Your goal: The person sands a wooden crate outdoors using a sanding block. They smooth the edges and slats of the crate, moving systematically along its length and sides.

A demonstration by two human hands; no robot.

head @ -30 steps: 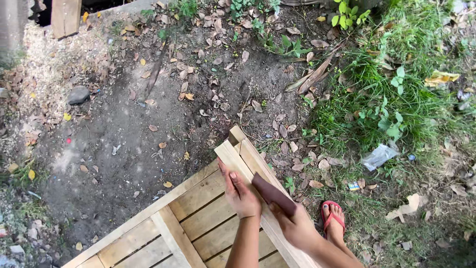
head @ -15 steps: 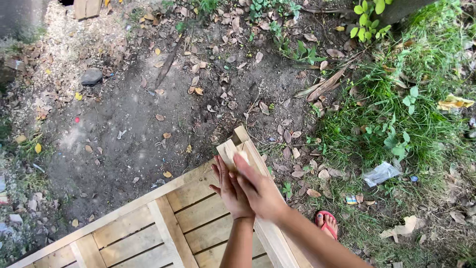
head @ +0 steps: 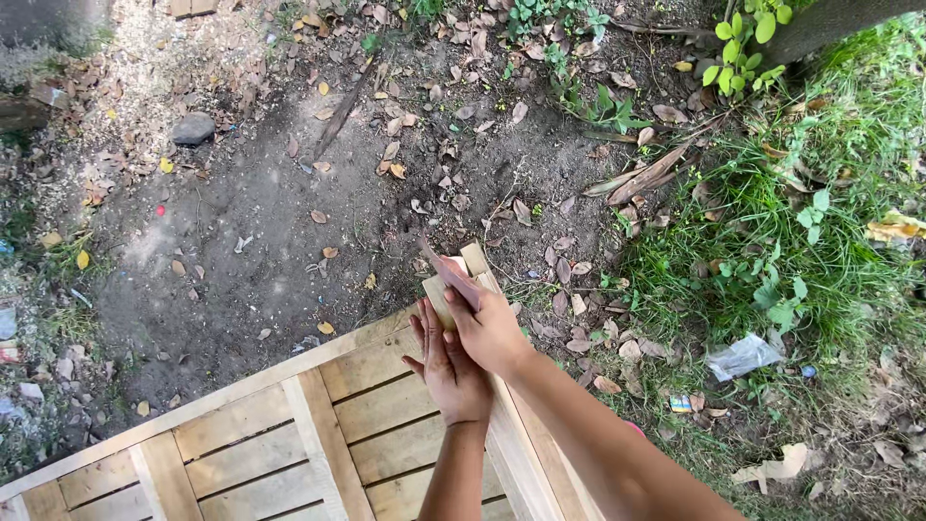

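A pale wooden slatted frame like a pallet stands at the bottom of the view, with an upright corner post sticking past its top edge. My right hand is closed on a reddish-brown sheet of sandpaper pressed against the top of that post. My left hand lies flat with its fingers spread against the slats just below the post, partly under my right hand.
Bare dirt with dry leaves and sawdust stretches beyond the frame. A grey stone lies at the upper left. Grass, weeds and a clear plastic wrapper are at the right. A tree trunk crosses the top right corner.
My right hand has slid up the post from the lower right to its top end, carrying the sandpaper. My left hand has stayed on the slats.
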